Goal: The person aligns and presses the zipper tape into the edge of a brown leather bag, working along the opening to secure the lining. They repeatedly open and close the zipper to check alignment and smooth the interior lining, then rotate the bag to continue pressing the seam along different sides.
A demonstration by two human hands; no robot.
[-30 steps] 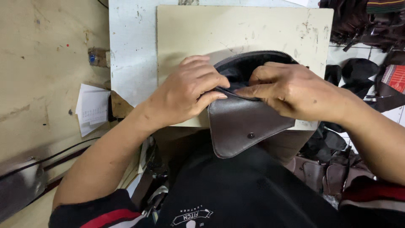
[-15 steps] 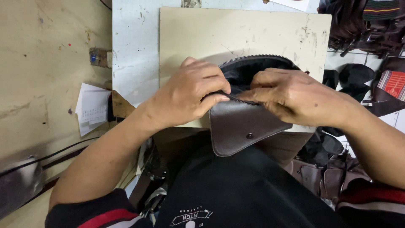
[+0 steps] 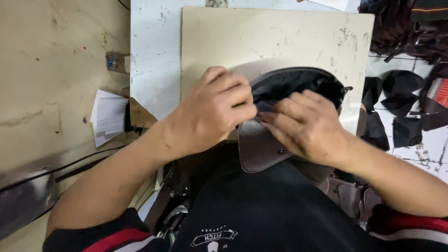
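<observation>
Both hands together, clamped on brown bag, its mouth mostly hidden.

The surface is pale blue-white, with scratches and dark marks. A big cream board lies flat on it, dirty with little spots. A dark bag with an open zip rests on the near edge of the board. To the right, the floor has white tiles, and black pieces of leather lie on it.
</observation>
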